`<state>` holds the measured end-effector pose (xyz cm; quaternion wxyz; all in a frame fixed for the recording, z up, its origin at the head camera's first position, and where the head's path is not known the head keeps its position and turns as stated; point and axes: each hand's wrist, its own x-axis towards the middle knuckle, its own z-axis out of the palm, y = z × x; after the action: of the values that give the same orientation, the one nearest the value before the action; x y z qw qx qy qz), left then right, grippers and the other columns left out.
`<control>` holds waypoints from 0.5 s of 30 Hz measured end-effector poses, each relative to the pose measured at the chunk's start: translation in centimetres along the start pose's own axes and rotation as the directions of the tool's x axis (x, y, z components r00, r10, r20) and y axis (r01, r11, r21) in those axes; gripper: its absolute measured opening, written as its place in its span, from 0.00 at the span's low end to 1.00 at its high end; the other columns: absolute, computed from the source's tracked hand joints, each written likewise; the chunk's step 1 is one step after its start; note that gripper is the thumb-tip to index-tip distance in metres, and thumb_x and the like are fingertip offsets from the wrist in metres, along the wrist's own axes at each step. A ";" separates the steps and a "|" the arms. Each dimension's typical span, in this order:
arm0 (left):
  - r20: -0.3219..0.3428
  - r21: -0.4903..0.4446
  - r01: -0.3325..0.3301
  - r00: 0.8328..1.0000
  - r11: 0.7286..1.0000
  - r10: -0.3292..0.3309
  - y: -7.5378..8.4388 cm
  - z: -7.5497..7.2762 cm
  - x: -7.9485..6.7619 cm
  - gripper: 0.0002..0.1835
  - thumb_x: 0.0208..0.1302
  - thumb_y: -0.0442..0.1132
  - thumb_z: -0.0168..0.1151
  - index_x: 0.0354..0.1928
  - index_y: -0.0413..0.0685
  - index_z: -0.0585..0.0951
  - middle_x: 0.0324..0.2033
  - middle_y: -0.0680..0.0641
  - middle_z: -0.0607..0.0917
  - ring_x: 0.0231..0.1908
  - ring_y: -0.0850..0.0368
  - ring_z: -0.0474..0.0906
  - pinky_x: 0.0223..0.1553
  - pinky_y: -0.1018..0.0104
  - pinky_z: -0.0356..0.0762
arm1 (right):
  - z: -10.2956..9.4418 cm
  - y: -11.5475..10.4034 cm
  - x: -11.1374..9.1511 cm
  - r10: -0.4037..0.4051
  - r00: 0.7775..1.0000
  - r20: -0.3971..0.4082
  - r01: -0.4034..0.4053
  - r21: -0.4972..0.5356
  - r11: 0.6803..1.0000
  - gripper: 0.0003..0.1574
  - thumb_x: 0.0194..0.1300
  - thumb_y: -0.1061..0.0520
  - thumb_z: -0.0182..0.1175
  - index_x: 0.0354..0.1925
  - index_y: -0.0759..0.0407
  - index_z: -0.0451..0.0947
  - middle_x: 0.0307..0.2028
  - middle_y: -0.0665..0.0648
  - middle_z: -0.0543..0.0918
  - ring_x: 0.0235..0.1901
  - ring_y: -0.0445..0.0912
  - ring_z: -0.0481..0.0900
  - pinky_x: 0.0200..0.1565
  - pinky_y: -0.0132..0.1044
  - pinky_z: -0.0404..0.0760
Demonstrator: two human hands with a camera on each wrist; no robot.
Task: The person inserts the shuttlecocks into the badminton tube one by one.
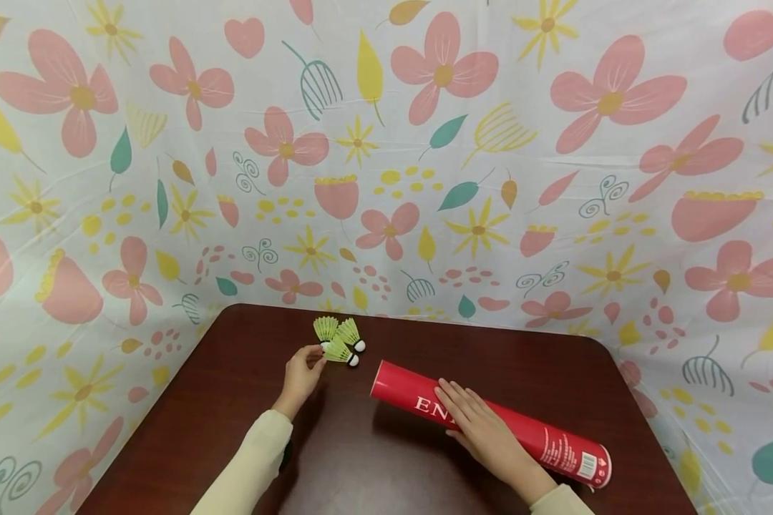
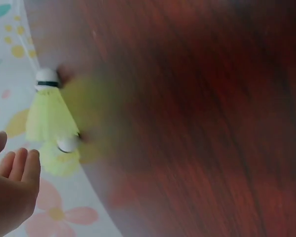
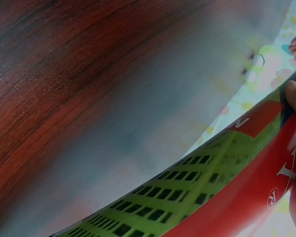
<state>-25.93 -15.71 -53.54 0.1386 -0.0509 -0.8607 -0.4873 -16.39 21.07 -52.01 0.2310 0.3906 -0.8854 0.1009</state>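
Three yellow-green shuttlecocks with white heads lie close together near the table's far edge in the head view; the front shuttlecock (image 1: 340,352) points its head right. My left hand (image 1: 303,375) is at their left, fingertips beside the front one's feathers. In the left wrist view, a gap shows between thumb and fingers of the left hand (image 2: 17,190), with a shuttlecock (image 2: 49,113) just beyond. My right hand (image 1: 479,429) holds a red shuttlecock tube (image 1: 528,429) from above, fingers across it and thumb at the near side. Green print covers part of the tube (image 3: 187,187) in the right wrist view.
The dark brown wooden table (image 1: 348,458) has rounded far corners. A white cloth (image 1: 386,164) with printed flowers and leaves hangs behind it and along both sides. A small dark object (image 1: 286,455) shows partly under the left forearm.
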 end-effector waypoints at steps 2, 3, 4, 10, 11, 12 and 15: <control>0.009 0.005 0.026 1.000 1.000 -0.026 -0.4 0.0 0.6 0.17 0.64 0.27 0.61 0.54 0.28 0.76 0.47 0.32 0.80 0.48 0.38 0.78 0.47 0.50 0.78 | 0.0 0.1 0.0 0.000 1.000 0.001 0.000 0.003 1.000 0.44 0.72 0.35 0.27 0.71 0.61 0.59 0.70 0.60 0.63 0.70 0.50 0.58 0.71 0.35 0.44; 0.017 0.010 0.038 0.999 0.999 -0.039 -0.5 0.0 0.8 0.18 0.64 0.27 0.60 0.55 0.28 0.75 0.48 0.31 0.79 0.49 0.37 0.77 0.47 0.50 0.78 | 0.0 0.1 -0.1 -0.002 1.000 -0.002 0.002 0.004 1.000 0.44 0.72 0.35 0.27 0.71 0.62 0.59 0.70 0.60 0.63 0.70 0.51 0.59 0.71 0.35 0.44; 0.029 0.012 0.058 0.998 0.998 -0.059 -0.6 0.0 1.1 0.19 0.64 0.28 0.60 0.56 0.28 0.74 0.49 0.31 0.79 0.50 0.38 0.77 0.48 0.50 0.77 | 0.0 0.1 -0.1 -0.003 1.000 -0.005 0.003 0.004 1.000 0.44 0.72 0.35 0.27 0.71 0.62 0.59 0.69 0.61 0.64 0.69 0.52 0.60 0.71 0.35 0.43; 0.068 0.026 0.096 0.993 0.995 -0.098 -0.8 0.2 1.8 0.17 0.66 0.29 0.59 0.55 0.31 0.77 0.47 0.34 0.81 0.47 0.40 0.79 0.45 0.50 0.79 | -0.2 0.1 -0.1 -0.008 1.000 -0.015 0.008 0.004 1.000 0.45 0.73 0.35 0.24 0.70 0.63 0.61 0.68 0.62 0.66 0.64 0.57 0.67 0.71 0.33 0.40; 0.060 0.033 0.091 0.994 0.995 -0.093 -0.8 0.2 1.9 0.15 0.65 0.28 0.60 0.53 0.31 0.78 0.45 0.34 0.82 0.46 0.40 0.79 0.43 0.51 0.79 | -0.2 0.1 -0.1 -0.005 1.000 -0.013 0.006 0.002 1.000 0.45 0.72 0.34 0.24 0.70 0.63 0.60 0.68 0.62 0.65 0.64 0.57 0.67 0.71 0.34 0.41; 0.053 0.037 0.091 0.994 0.995 -0.093 -0.7 0.3 1.8 0.14 0.65 0.29 0.60 0.51 0.32 0.80 0.44 0.35 0.83 0.44 0.41 0.80 0.41 0.51 0.80 | -0.2 0.0 -0.1 -0.003 1.000 -0.010 0.003 -0.001 1.000 0.45 0.72 0.34 0.24 0.70 0.63 0.60 0.68 0.62 0.65 0.64 0.57 0.67 0.71 0.35 0.42; 0.024 0.066 0.093 0.995 0.994 -0.094 -0.7 0.7 1.6 0.09 0.64 0.29 0.62 0.45 0.34 0.83 0.39 0.37 0.84 0.39 0.43 0.81 0.36 0.53 0.80 | -0.3 0.0 -0.1 0.006 1.000 -0.003 -0.006 -0.013 1.000 0.45 0.72 0.34 0.24 0.70 0.62 0.60 0.69 0.61 0.65 0.64 0.57 0.67 0.70 0.37 0.46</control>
<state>-27.77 -15.55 -54.01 0.1054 -0.0127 -0.8793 -0.4643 -16.24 21.27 -51.78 0.2344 0.3865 -0.8868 0.0964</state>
